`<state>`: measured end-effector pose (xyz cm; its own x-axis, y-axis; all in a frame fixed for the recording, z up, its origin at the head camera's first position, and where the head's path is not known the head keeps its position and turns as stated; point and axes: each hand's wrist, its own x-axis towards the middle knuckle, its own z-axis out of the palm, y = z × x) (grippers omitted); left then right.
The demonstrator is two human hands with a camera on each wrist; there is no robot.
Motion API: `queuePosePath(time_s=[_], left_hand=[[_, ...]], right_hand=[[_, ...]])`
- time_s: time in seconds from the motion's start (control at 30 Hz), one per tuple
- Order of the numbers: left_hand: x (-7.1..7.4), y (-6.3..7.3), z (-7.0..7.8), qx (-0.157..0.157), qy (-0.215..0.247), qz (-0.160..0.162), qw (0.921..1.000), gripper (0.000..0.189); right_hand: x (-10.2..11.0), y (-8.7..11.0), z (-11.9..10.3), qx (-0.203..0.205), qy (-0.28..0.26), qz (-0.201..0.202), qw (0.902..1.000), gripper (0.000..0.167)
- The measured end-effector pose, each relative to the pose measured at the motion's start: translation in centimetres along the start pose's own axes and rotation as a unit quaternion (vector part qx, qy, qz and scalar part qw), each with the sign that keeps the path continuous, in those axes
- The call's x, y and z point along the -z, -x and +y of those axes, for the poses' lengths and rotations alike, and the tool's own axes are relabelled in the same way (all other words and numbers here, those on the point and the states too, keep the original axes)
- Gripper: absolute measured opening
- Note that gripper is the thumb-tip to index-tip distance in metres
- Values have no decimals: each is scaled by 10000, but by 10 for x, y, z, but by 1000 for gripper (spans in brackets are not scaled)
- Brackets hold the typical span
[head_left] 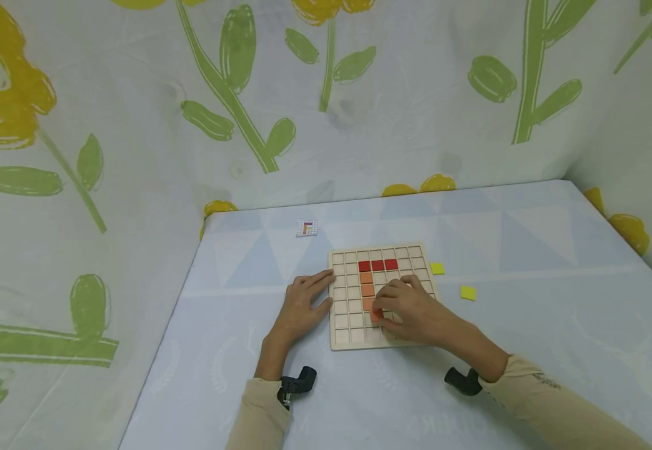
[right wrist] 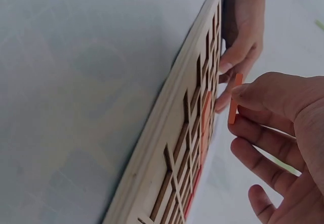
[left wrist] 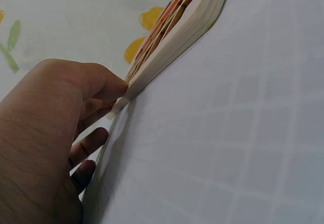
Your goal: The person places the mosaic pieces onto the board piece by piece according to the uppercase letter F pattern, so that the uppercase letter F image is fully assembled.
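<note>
A wooden grid board [head_left: 350, 338] lies on the table. Three red tiles [head_left: 378, 265] form a row near its far side, and a column of orange tiles [head_left: 367, 290] runs down toward me from the leftmost red one. Between thumb and fingers my right hand [head_left: 416, 310] pinches an orange tile [right wrist: 235, 100], which the right wrist view shows on edge, just off the board. My left hand [head_left: 300, 306] touches the board's left edge with extended fingers; its thumb [left wrist: 114, 84] meets the rim in the left wrist view.
Two yellow tiles, one close to the board's right edge [head_left: 437, 269] and another farther right [head_left: 468, 293], lie on the table. A small card [head_left: 307, 228] printed with a coloured grid pattern lies beyond the board. Flower-printed cloth [head_left: 416, 112] hangs behind the table.
</note>
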<state>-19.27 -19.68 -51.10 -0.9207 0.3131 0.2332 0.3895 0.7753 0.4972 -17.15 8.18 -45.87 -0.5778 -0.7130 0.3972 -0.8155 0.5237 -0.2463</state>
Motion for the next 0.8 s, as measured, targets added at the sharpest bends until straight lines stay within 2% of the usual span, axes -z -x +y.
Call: queuePosePath(time_s=[0.27,0.47,0.6,0.8], left_hand=[[2,1,2,36,37,-64,10000,50],[3,1,3,16,70,-1,10000,49],[2,1,3,-5,70,49,10000,49],[1,2,3,-45,44,89,9999,50]], right_hand=[[-5,-1,0,95,164,-64,9998,15],[-6,-3,-2,160,320,-69,9993,14],[-10,-3,-2,65,464,-193,9987,11],[-14,-1,-2,147,350,-150,9992,11]])
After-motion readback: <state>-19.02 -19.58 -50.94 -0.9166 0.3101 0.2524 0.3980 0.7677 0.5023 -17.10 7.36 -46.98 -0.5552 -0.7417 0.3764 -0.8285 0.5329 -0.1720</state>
